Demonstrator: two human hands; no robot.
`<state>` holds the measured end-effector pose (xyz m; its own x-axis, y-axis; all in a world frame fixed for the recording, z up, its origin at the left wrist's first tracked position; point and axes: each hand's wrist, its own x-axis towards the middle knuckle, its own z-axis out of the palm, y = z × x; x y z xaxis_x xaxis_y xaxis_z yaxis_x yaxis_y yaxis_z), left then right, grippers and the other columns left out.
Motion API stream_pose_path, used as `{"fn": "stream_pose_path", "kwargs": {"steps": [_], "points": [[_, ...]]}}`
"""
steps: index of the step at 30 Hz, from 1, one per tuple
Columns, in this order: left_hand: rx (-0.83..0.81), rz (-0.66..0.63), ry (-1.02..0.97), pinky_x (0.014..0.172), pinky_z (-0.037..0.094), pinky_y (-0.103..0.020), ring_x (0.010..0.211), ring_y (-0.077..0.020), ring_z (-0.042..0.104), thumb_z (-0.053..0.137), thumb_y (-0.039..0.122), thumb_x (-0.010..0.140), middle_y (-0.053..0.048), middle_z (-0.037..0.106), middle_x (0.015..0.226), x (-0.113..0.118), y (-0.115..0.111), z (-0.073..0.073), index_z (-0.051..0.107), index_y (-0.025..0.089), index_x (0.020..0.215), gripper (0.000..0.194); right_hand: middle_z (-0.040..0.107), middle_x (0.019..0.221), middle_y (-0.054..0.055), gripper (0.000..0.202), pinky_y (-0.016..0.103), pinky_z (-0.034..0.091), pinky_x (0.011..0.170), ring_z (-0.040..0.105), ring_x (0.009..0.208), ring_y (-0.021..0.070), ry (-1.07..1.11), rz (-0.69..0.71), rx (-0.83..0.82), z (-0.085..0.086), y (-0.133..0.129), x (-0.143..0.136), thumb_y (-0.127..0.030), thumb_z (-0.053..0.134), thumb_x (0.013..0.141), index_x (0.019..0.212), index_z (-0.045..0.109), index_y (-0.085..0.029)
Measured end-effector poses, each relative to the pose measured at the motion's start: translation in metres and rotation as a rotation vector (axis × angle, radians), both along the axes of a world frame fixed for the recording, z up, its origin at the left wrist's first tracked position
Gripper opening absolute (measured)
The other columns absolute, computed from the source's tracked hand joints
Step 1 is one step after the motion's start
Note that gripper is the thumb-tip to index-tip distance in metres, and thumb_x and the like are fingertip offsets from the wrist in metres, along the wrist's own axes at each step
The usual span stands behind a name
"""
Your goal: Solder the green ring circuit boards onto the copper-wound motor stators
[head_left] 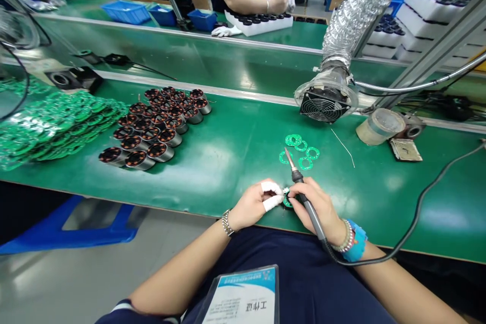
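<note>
My left hand [248,206], with white covers on thumb and forefinger, pinches the edge of a small round green circuit board [287,202] near the table's front edge. What lies under the board is dark and mostly hidden by my fingers. Across my right hand [321,207] lies a soldering iron [312,213], its tip pointing up and away from me. The thumb and forefinger of that hand also touch the board from the right. Just beyond the iron's tip, several loose green ring boards [305,163] lie flat on the green table [228,162].
Several copper-wound motor parts [159,151] stand in rows at left, beside stacked green board panels [56,126]. A fan on a foil duct [324,104] hangs ahead. Right of it are a round tub [379,125] and the iron's cable [413,217]. Co-workers sit across.
</note>
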<state>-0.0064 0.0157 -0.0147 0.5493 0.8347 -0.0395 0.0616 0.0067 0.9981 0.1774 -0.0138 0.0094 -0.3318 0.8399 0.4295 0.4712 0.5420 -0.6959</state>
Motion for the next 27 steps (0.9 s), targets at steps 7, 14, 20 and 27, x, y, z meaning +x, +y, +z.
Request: {"fn": "stream_pose_path", "kwargs": {"steps": [7, 14, 20, 27], "points": [[-0.063, -0.043, -0.023, 0.066, 0.044, -0.027, 0.068, -0.0124, 0.052, 0.055, 0.027, 0.080, -0.001, 0.052, 0.073, 0.000, 0.003, 0.001, 0.050, 0.015, 0.074, 0.014, 0.060, 0.073, 0.002, 0.014, 0.026, 0.047, 0.060, 0.055, 0.065, 0.0139, 0.043, -0.042, -0.033, 0.015, -0.010, 0.014, -0.010, 0.052, 0.082, 0.091, 0.058, -0.020], [-0.061, -0.055, 0.006, 0.066, 0.044, -0.027, 0.067, -0.0125, 0.053, 0.053, 0.025, 0.080, -0.001, 0.053, 0.072, -0.001, 0.005, 0.002, 0.050, 0.015, 0.075, 0.012, 0.066, 0.076, 0.005, 0.024, 0.029, 0.050, 0.062, 0.061, 0.068, 0.0161, 0.027, -0.063, -0.027, 0.034, -0.023, 0.035, -0.013, 0.057, 0.079, 0.101, 0.063, -0.018], [-0.064, -0.030, 0.010, 0.065, 0.044, -0.027, 0.067, -0.0129, 0.054, 0.054, 0.025, 0.078, -0.002, 0.054, 0.073, -0.001, 0.004, -0.001, 0.051, 0.014, 0.076, 0.011, 0.067, 0.072, 0.004, 0.017, 0.027, 0.049, 0.057, 0.060, 0.063, 0.0147, 0.040, -0.073, -0.109, 0.037, -0.026, 0.034, -0.011, 0.056, 0.078, 0.090, 0.066, -0.017], [-0.050, -0.013, 0.024, 0.065, 0.045, -0.026, 0.067, -0.0125, 0.054, 0.055, 0.024, 0.078, -0.002, 0.053, 0.074, -0.001, 0.003, -0.003, 0.052, 0.015, 0.076, 0.010, 0.067, 0.072, 0.005, 0.017, 0.028, 0.050, 0.059, 0.060, 0.063, 0.0145, 0.036, -0.055, -0.116, 0.037, -0.024, 0.032, -0.010, 0.056, 0.078, 0.090, 0.067, -0.017]]}}
